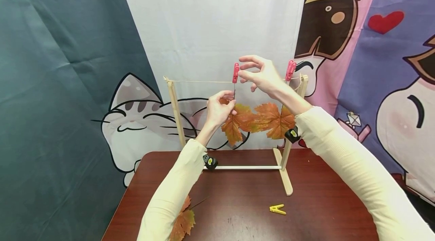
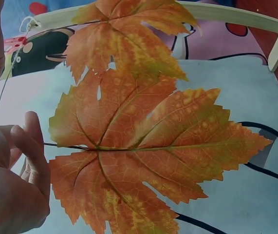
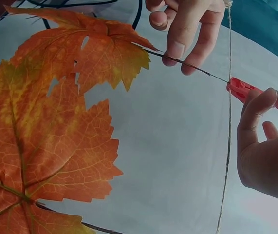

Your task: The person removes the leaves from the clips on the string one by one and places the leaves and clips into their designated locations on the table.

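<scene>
An orange maple leaf (image 2: pixel 143 146) hangs by its dark stem from a red clothespin (image 1: pixel 236 73) clipped on a thin string. My left hand (image 1: pixel 219 108) is beside that stem, its loosely bent fingertips right at it in the right wrist view. At the clothespin is my right hand (image 1: pixel 259 74), thumb tip close to the pin's side and the other fingers spread apart. A second orange leaf (image 1: pixel 274 119) hangs to the right, overlapping the first; another red clothespin (image 1: pixel 290 70) is on the string above it.
The string runs between two posts of a wooden stand (image 1: pixel 286 169), joined low down by a white rod (image 1: pixel 248 167). A yellow clothespin (image 1: pixel 278 209) lies on the brown table (image 1: pixel 238 203). Another leaf (image 1: pixel 183 224) lies at the front left, partly hidden by my left sleeve.
</scene>
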`<state>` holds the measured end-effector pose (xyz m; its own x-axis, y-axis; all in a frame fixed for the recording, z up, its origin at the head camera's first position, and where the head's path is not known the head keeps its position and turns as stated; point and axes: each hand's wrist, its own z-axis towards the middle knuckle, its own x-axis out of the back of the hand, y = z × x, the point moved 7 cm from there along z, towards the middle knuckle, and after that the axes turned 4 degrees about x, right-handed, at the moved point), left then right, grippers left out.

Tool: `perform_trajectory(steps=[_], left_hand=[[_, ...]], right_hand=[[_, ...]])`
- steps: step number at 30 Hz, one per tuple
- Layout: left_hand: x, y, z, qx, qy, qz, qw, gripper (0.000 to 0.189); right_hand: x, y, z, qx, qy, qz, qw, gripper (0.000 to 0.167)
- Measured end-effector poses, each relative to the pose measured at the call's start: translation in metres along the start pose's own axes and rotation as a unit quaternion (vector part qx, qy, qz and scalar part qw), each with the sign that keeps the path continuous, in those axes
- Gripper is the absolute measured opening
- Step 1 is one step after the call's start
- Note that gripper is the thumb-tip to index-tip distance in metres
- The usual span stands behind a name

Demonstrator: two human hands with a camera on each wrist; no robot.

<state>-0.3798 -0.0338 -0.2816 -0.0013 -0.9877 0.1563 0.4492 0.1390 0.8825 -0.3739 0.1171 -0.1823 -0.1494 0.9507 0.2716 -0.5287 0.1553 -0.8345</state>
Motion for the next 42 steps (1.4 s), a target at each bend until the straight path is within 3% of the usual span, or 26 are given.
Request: perform_trajectory(steps=[31, 42], left_hand=[[0.000, -0.004, 0.001, 0.000, 0.001, 0.013, 0.9999, 0.017], [0.000, -0.004, 0.001, -0.002, 0.001, 0.008, 1.0000, 0.016]], right_hand=[[-0.009, -0.001, 0.009, -0.021, -0.021, -0.031, 0.9991, 0.042], [-0.009, -0.002, 0.011, -0.021, -0.009, -0.033, 0.9992, 0.037]])
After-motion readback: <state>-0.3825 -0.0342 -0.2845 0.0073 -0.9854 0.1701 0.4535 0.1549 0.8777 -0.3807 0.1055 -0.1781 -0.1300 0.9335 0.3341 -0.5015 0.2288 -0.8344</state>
